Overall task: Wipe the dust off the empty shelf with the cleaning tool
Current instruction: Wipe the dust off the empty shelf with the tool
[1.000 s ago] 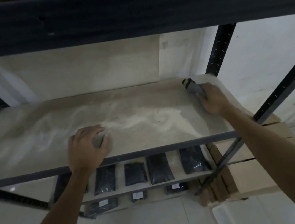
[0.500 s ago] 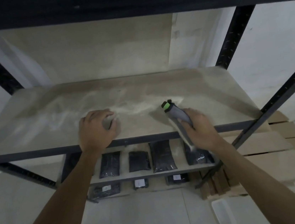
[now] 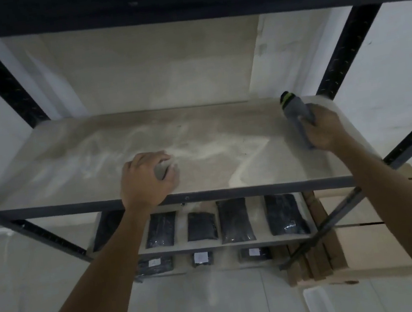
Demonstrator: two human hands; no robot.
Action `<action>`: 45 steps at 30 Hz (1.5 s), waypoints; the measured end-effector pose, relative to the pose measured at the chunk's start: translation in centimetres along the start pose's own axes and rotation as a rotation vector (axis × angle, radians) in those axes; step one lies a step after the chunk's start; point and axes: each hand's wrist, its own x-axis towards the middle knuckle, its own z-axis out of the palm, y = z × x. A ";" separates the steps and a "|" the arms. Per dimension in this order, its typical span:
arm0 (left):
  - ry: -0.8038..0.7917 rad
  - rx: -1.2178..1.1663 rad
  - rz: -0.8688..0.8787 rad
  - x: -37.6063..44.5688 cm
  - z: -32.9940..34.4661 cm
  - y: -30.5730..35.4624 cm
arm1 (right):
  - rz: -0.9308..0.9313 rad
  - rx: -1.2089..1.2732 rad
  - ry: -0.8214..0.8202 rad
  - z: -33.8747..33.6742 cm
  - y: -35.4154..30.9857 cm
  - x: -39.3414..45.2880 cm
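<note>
Since half a second ago, our right hand (image 3: pixel 326 132) carried the brush (image 3: pixel 295 113) to the shelf's (image 3: pixel 97 169) two o'clock corner.
We grip it tight; our left hand (image 3: pixel 148 181) curls closed at the front edge.

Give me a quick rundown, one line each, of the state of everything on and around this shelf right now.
Shelf: bare of goods, streaked with pale dust.
Cleaning tool: gripped, at the far right corner.
Right hand: closed around the tool.
Left hand: resting at the front edge, curled over a small grey object.
Dark bags: lying flat on the lower shelf.
</note>
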 end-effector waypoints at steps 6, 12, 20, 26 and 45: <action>0.030 -0.002 0.008 0.0 -0.1 0.4 | -0.069 -0.015 -0.056 1.9 -0.6 -1.3; 0.007 -0.003 -0.002 -0.1 -0.2 0.4 | -0.220 0.136 -0.028 4.6 -5.2 -9.3; 0.005 -0.025 0.000 -0.1 -0.3 0.3 | -0.161 0.437 -0.179 3.4 -7.8 -12.3; 0.010 -0.015 0.006 -0.1 0.0 0.0 | -0.119 -0.038 0.065 -0.7 -2.2 -0.2; 0.003 -0.010 -0.015 -0.1 -0.2 0.2 | -0.334 0.277 -0.107 7.7 -9.4 -16.2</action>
